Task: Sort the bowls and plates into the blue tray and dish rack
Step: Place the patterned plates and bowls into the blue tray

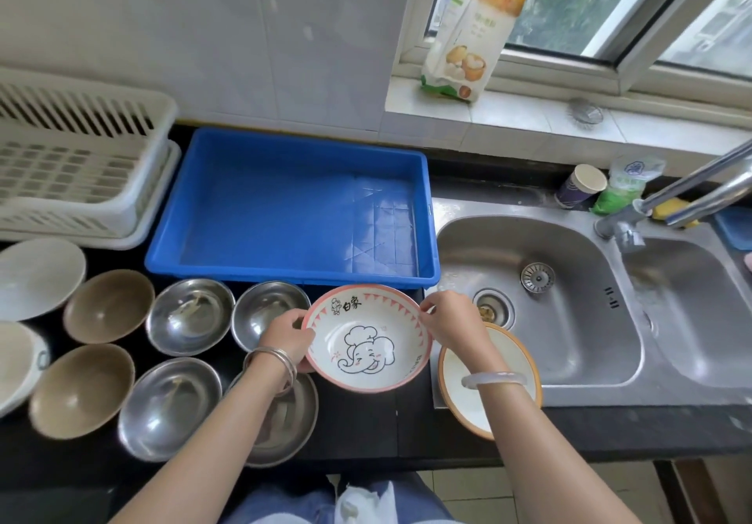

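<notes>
Both hands hold the elephant bowl (368,338) by its rim, tilted toward the camera, just in front of the blue tray (291,206): the left hand (287,336) grips at nine o'clock, thumb on the rim, and the right hand (451,320) pinches at two o'clock, forearm crossing an orange-rimmed plate (488,381). The bowl seems lifted off the counter, though that is hard to judge; the dish rack (77,165) sits at ten o'clock from it, steel bowls (189,316) at nine

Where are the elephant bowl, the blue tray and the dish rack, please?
elephant bowl (368,354): head view, on the elephant drawing inside it.
blue tray (285,214): head view, on its bare floor.
dish rack (81,173): head view, on its slatted white wall.
</notes>
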`<state>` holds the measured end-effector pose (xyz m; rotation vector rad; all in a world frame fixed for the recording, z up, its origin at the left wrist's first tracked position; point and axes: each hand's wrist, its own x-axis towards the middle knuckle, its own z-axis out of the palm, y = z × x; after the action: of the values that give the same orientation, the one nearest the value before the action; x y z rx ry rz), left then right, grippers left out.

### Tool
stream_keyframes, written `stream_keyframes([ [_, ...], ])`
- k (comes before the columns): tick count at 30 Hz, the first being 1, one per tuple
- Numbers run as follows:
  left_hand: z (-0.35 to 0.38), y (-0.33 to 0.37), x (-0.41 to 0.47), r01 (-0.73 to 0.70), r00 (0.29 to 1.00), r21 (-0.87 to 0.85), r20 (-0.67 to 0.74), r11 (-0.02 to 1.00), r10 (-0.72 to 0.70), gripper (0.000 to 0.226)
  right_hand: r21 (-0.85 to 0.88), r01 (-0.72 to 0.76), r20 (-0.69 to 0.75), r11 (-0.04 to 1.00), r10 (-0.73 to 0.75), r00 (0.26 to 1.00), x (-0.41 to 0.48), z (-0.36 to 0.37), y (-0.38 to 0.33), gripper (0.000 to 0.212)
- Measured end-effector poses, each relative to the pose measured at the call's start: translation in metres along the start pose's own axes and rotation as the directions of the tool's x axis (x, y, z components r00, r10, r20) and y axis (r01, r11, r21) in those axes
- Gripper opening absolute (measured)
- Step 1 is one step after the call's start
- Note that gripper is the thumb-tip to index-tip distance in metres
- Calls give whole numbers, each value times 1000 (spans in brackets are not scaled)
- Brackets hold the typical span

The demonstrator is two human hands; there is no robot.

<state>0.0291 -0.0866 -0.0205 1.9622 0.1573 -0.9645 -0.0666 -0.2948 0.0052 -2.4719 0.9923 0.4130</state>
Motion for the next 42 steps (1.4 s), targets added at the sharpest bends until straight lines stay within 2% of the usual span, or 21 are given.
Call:
stream_keyframes([
  [5, -15, 8, -4, -46, 999, -8, -8, 999, 46, 26, 64, -5, 2, 998, 5, 1000, -5, -11, -11, 17],
  [8, -23, 19, -2, -78, 997, -58, -34, 995, 76, 30, 173, 12, -39, 985, -6, 999, -1, -19, -20, 16],
  [14, -48, 47, 16, -180, 969, -78, -188, 981, 163, 24, 400, 64, -106, 914, -23, 994, 21, -23, -49, 13],
  [17, -68, 63, 33, -201, 956, -88, -235, 976, 176, 17, 556, 46, -91, 830, 6, 996, 37, -18, -69, 16],
  [21, -95, 75, 60, -181, 969, -206, -207, 962, 138, 13, 694, 34, -95, 719, 45, 994, 66, -7, -100, 21],
  [25, -115, 80, 88, -163, 974, -284, -198, 945, 109, 16, 857, -93, 61, 507, 81, 995, 97, 10, -126, 25],
  [29, -126, 76, 113, -120, 977, -378, -210, 918, 41, 19, 894, -147, 144, 423, 40, 989, 115, 26, -147, 31],
  [37, -136, 60, 149, -89, 971, -464, -239, 882, -28, 16, 892, -214, 214, 398, 46, 976, 136, 43, -170, 38],
  [42, -144, 47, 161, -36, 982, -580, -171, 814, -78, 18, 898, -243, 260, 367, 4, 966, 136, 51, -172, 40],
])
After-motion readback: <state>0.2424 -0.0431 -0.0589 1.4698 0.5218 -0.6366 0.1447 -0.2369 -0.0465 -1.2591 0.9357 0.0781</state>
